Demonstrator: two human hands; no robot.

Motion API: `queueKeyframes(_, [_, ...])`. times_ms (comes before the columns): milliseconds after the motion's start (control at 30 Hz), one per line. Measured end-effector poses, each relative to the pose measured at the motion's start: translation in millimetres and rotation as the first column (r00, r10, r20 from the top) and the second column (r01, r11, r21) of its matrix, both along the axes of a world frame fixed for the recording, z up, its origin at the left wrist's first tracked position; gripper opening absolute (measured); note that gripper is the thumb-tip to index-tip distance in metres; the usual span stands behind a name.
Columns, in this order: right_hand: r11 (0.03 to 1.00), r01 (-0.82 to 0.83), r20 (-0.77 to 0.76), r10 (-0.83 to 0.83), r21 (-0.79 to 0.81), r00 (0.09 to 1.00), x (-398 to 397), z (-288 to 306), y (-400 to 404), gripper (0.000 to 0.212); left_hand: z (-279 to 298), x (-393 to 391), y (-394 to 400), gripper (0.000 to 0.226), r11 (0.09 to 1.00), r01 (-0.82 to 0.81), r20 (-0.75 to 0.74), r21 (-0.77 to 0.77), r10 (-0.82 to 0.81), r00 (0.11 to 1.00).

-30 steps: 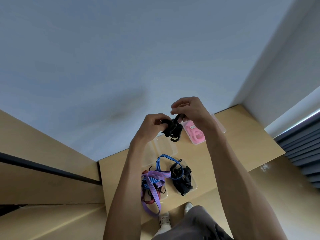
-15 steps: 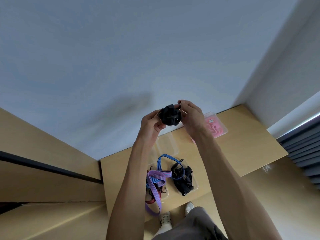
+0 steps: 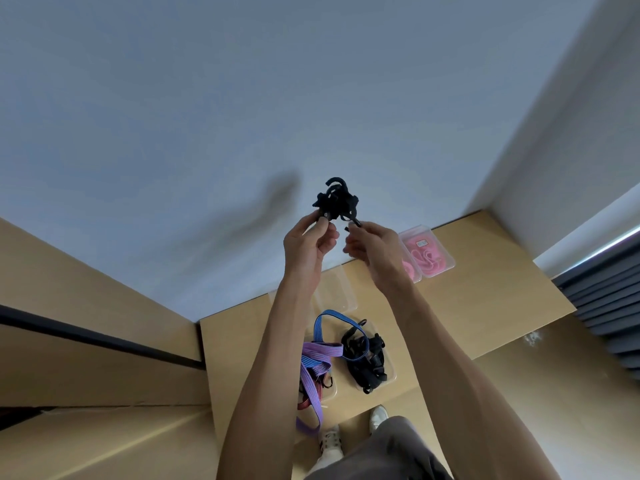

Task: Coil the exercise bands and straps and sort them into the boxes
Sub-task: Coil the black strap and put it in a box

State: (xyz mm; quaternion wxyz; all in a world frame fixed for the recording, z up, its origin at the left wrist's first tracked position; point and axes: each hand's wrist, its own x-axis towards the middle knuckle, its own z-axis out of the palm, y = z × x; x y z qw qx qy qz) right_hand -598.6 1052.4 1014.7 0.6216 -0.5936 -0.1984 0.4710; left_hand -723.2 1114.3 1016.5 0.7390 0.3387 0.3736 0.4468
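The black strap looks matt woven cloth; the boxes are clear glossy plastic on a smooth, matt wood-toned table.

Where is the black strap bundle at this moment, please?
Head view, upper centre: the black strap bundle is held up before the wall between left hand and right hand.

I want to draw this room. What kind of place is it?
Probably a plain indoor room, maybe a workroom or a home. A bare pale wall rises behind a light wooden table, window blinds hang at the right, and clear boxes of bands sit on the table.
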Motion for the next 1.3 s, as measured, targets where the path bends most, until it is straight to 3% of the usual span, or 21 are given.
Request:
queueKeyframes(133, [0.988, 0.018, 0.258, 0.023, -0.155, 0.966, -3.3, -0.9, 0.7, 0.017, 1.6, 4.9, 1.8, 0.009, 0.966, 0.002, -0.441, 0.258, 0.116, 0.890])
queueKeyframes(233, [0.991, 0.017, 0.228, 0.014, -0.131, 0.973, 1.4, 6.2, 3.1, 0.008, -2.1, 8.5, -3.9, 0.011, 0.914, 0.020, -0.549, 0.405, 0.225, 0.805])
queueKeyframes(367, [0.995, 0.057, 0.145, -0.045, -0.082, 0.988, 4.6, 11.8, 1.5, 0.016, -8.8, 14.0, -11.7, 0.013, 0.829, 0.066, -0.654, 0.555, 0.386, 0.651])
queueKeyframes(433, [0.996, 0.076, 0.017, -0.075, -0.054, 0.997, 7.6, 13.4, 0.6, 0.003, -10.1, 12.8, -13.7, 0.015, 0.780, 0.093, -0.663, 0.619, 0.454, 0.596])
queueKeyframes(567, [0.993, 0.065, -0.230, -0.040, 0.099, 0.972, 7.8, 19.0, -2.9, 0.009, -12.0, 12.0, -15.1, 0.015, 0.753, 0.098, -0.665, 0.650, 0.502, 0.553])
queueKeyframes(633, [0.988, 0.017, -0.166, 0.008, 0.152, 0.986, 3.0, 23.3, -1.4, 0.016, -12.0, 14.5, -17.9, 0.014, 0.762, 0.092, -0.666, 0.641, 0.492, 0.561])
queueKeyframes(733, [0.989, 0.035, 0.079, -0.047, 0.144, 0.996, -1.1, 28.6, 2.9, 0.019, -13.7, 17.5, -22.2, 0.012, 0.770, 0.076, -0.640, 0.633, 0.466, 0.611])
queueKeyframes(833, [0.998, 0.010, 0.326, -0.031, 0.065, 0.945, -0.1, 28.7, 2.4, 0.016, -14.7, 12.7, -20.8, 0.009, 0.780, 0.065, -0.635, 0.622, 0.455, 0.625])
queueKeyframes(900, [1.000, -0.009, 0.392, 0.001, 0.018, 0.920, 1.3, 24.5, -0.5, 0.013, -13.2, 9.4, -18.4, 0.010, 0.771, 0.068, -0.617, 0.633, 0.451, 0.645])
queueKeyframes(1067, [0.995, -0.043, 0.176, 0.026, 0.092, 0.984, 2.8, 22.2, -2.5, 0.017, -12.3, 11.7, -22.4, 0.011, 0.677, 0.065, -0.553, 0.733, 0.537, 0.637])
queueKeyframes(1167, [0.986, -0.066, 0.100, 0.051, 0.154, 0.994, 2.8, 17.0, -1.5, 0.004, -15.8, 13.8, -24.9, 0.012, 0.626, 0.042, -0.518, 0.779, 0.604, 0.606])
queueKeyframes(1300, [0.977, -0.033, 0.048, 0.024, 0.211, 0.999, -5.6, 11.5, -0.6, 0.013, -18.7, 19.7, -25.3, 0.014, 0.589, 0.061, -0.514, 0.806, 0.645, 0.565])
